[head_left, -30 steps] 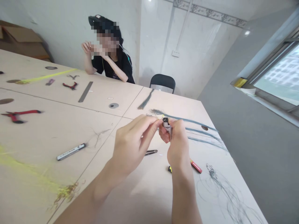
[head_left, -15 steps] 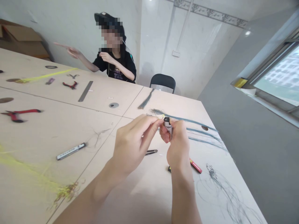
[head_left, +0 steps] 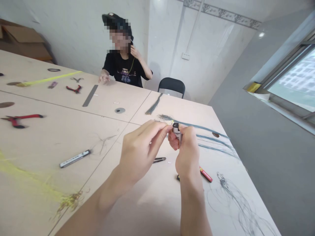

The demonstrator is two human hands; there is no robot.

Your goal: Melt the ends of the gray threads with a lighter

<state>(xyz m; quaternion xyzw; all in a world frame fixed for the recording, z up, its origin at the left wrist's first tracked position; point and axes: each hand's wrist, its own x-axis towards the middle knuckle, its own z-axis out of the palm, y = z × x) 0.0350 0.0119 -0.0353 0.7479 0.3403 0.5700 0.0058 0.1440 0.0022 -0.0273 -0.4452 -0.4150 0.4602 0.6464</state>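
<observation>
Small silver-and-black clip point(head_left: 176, 132), upright, clamped in the right hand point(head_left: 187, 153), left hand point(head_left: 139, 152) pinched shut just beside it, markings too small to read.

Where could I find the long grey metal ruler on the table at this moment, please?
In the head view, the long grey metal ruler lies on the far tabletop, right of the small red-handled pliers and up-left of a round grey disc.

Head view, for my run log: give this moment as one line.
left hand: fingertips at yellow fibre | right hand: holds small metal-and-black device | nearby: blue-grey fibres | seated person across table
</observation>
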